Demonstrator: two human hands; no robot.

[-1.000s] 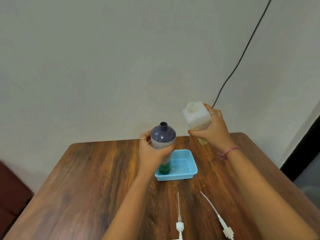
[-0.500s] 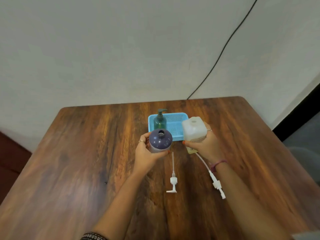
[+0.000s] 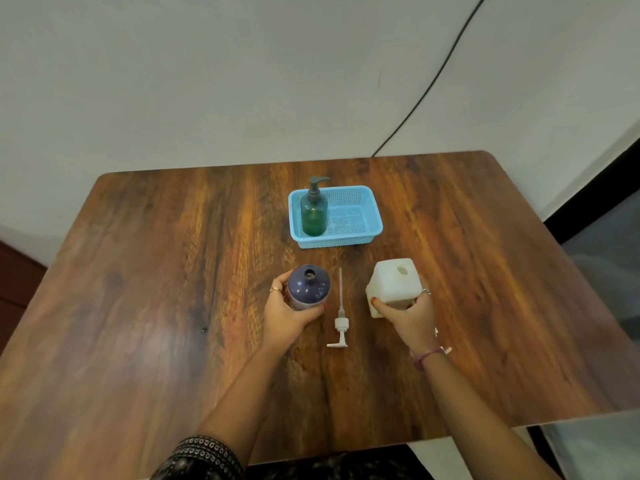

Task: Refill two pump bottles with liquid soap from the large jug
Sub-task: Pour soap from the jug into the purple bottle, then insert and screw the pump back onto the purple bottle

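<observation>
A purple bottle [image 3: 308, 287] with its neck uncapped stands upright on the wooden table [image 3: 156, 306], and my left hand [image 3: 285, 315] grips its side. My right hand [image 3: 410, 315] holds the white jug [image 3: 393, 284], which stands upright on the table with its mouth uncovered. A white pump head with its long tube [image 3: 340, 315] lies flat between the two. A second white pump is mostly hidden under my right wrist. A green pump bottle [image 3: 314, 213] with its pump fitted stands in the left part of a blue basket [image 3: 360, 216].
The basket sits toward the far middle of the table. A black cable [image 3: 433, 81] runs down the wall behind the table's far right corner. A dark floor strip [image 3: 602, 188] lies off the right edge.
The view tilted down as my head moved. Both hands came nearer and lower; the purple bottle and the jug, held up earlier, now stand on the table in front of the basket.
</observation>
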